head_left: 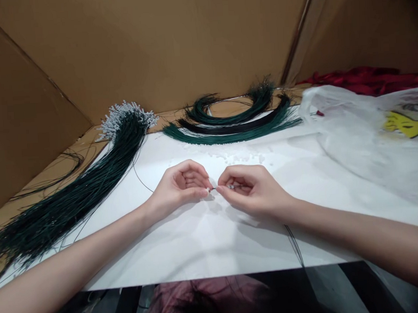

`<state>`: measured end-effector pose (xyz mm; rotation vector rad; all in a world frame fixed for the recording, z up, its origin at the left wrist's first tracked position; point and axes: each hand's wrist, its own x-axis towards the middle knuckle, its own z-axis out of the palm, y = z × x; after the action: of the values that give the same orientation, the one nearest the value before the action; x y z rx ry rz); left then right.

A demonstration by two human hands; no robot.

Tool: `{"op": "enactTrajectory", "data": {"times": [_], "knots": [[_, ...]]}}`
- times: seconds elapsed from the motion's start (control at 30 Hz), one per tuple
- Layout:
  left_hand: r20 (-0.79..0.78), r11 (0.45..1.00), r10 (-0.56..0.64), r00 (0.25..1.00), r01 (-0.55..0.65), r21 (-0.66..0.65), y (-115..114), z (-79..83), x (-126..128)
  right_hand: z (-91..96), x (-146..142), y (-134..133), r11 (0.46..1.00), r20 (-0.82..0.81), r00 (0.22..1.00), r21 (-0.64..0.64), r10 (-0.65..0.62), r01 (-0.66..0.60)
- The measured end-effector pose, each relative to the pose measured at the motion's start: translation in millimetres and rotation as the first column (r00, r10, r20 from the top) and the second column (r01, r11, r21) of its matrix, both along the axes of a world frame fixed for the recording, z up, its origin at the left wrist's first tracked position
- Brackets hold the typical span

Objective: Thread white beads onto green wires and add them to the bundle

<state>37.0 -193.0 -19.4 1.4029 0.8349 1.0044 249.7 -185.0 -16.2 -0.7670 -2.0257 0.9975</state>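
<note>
My left hand (182, 186) and my right hand (248, 187) meet over the middle of a white sheet (207, 241). The right hand pinches a thin dark wire (295, 245) near its tip, and the wire trails back under my right wrist to the near edge. The left hand's thumb and forefinger pinch a tiny white bead (208, 190) right at the wire's tip. Several loose white beads (240, 157) lie scattered just beyond my hands.
A long bundle of dark green wires with white beaded ends (90, 182) lies at the left. Curved bundles of green and black wires (235, 119) lie at the back. A clear plastic bag (370, 137) sits at the right, red cloth (363, 78) behind it. Cardboard walls (152, 46) enclose the space.
</note>
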Motion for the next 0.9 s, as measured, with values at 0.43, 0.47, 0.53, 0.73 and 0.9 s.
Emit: {"op": "enactTrajectory", "data": {"times": [0.43, 0.47, 0.53, 0.73, 0.9], "knots": [[0.005, 1.0, -0.009, 1.0, 0.009, 0.024, -0.9, -0.5, 0.8, 1.0, 0.1, -0.7, 0.998, 0.015, 1.0, 0.061, 0.008, -0.009], [0.005, 1.0, -0.011, 1.0, 0.01, 0.025, -1.1, -0.5, 0.9, 0.8, -0.2, -0.4, 0.998, 0.015, 1.0, 0.062, 0.008, -0.009], [0.002, 1.0, -0.014, 1.0, 0.014, 0.027, -1.4, -0.5, 0.7, 0.6, -0.6, -0.1, 0.998, 0.016, 1.0, 0.062, 0.008, -0.009], [-0.006, 0.999, -0.012, 1.0, 0.012, 0.039, -1.4, 0.6, 0.8, 0.7, -0.1, -0.1, 0.998, 0.016, 1.0, 0.057, 0.016, -0.016], [-0.017, 0.999, -0.008, 1.0, 0.009, 0.039, -1.2, 0.6, 1.4, -0.3, 1.1, -0.3, 0.998, 0.024, 0.999, 0.059, 0.022, -0.023]]}}
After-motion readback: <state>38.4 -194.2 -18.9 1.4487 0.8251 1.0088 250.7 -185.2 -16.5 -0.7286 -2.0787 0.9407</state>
